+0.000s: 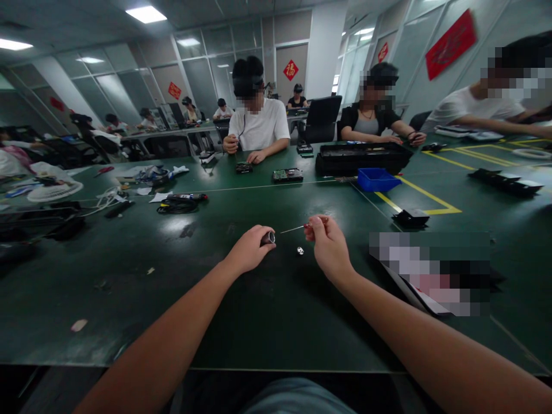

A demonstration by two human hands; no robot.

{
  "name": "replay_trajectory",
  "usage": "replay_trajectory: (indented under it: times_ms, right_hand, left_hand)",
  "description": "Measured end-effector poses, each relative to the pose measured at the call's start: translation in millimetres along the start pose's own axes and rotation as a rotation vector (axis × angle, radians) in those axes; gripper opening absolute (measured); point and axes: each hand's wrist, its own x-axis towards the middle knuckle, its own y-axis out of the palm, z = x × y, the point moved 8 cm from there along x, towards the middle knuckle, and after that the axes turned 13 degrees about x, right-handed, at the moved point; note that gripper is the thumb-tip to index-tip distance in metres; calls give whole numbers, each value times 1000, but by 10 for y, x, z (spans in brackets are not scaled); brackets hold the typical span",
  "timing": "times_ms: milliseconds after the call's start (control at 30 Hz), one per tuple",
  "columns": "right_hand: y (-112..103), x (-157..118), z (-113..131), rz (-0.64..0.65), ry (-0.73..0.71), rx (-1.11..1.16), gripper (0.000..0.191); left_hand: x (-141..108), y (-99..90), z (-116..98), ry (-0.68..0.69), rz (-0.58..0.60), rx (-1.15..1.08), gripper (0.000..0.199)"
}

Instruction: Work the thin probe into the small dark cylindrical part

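Observation:
My left hand is closed around a dark cylinder whose round, light-rimmed end faces right. In my right hand is a screwdriver with a red handle, its thin metal shaft pointing left toward the cylinder. A small gap shows between the shaft's tip and the cylinder's end. On the green table, between and just below the two hands, lies a small black-and-white part. My fingers hide most of the cylinder and much of the screwdriver's handle.
A blue bin stands beside a long black tray across the table. Circuit boards lie before a person in a white shirt. Coiled black cable is at left. A blurred-out flat item lies by my right forearm.

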Motion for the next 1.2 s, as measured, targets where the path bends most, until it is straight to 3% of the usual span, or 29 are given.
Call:
replay_trajectory:
  times_ms: [167,300,433,533,667,800,900,1000,1100,1200]
  right_hand:
    - [-23,-16,140,-19,-104,20,24]
    - [-31,-25,199,-27,-142,16,23]
    - [-6,-48,249,-2,-170,14,22]
    - [10,-60,270,14,-182,12,22]
    - [5,-55,252,13,-164,9,20]
    - [7,-45,225,26,-162,2,21]
    - [14,-45,210,38,-151,3,22]
    - [14,-48,205,43,-131,5,22]
    - [17,-47,191,61,-110,-1,23]
    - [15,-43,177,72,-103,-1,22]
  left_hand:
    - [-53,-80,-47,-58,-51,-117,36]
    - [-86,-32,-232,-63,71,-75,31]
    - [-43,22,-490,44,142,41,21]
    - [23,95,-637,143,141,171,31]
    - [91,272,-706,189,199,327,35]
    - [142,307,-707,198,191,379,30]
    - [161,231,-586,139,204,316,26]
    - [130,83,-334,22,227,91,24]
    - [32,-85,-7,-73,241,-91,31]
    - [-127,-280,469,-299,181,-410,28]
